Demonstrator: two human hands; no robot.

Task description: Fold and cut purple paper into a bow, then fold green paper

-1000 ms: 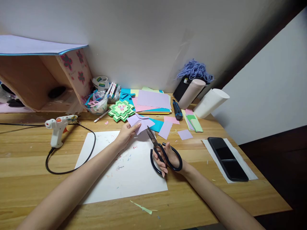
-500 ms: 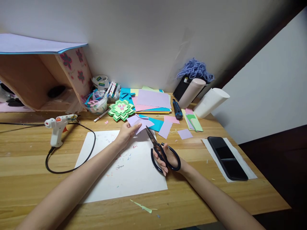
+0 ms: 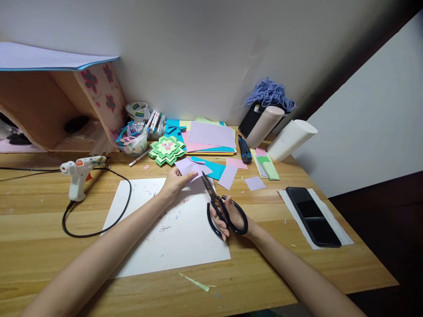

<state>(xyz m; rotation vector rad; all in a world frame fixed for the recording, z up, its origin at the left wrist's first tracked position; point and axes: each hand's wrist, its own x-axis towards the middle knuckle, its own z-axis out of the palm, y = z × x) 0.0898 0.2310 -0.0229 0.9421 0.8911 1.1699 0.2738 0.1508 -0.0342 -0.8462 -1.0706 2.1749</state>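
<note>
Head view: left hand (image 3: 173,185) pinches a lilac, thin paper piece with pointed, folded edges (image 3: 187,168), thumb on top, other fingers mostly hidden underneath. Right hand (image 3: 235,212) has its fingers curled through the loops of black-handled scissors with dark metal blades (image 3: 214,199). Neither hand is free.

Key relation: paper piece lies ahead and to the left of the right hand, out past the blade tips, above the far edge of a white, marked paper sheet (image 3: 194,240). Left hand is the nearer one, already on the paper's near edge; right hand only reaches it via the blades. Tips sit right at the paper's lower right edge. Contact or small gap, can't tell. Blade spread too fine to judge.

Orientation: scissors' long axis runs diagonally, handles near and right, tips forward and left, aimed at the paper. Paper's long axis is roughly left to right, dropping slightly rightward; one point sticks out right, just beyond the tips. So blade line crosses the paper's axis at a slant.

Behind the paper's right point: flat blue paper strip (image 3: 214,169). Beyond its left end: green layered paper flower (image 3: 167,150), near but separately placed on the wooden table (image 3: 264,273).
</note>
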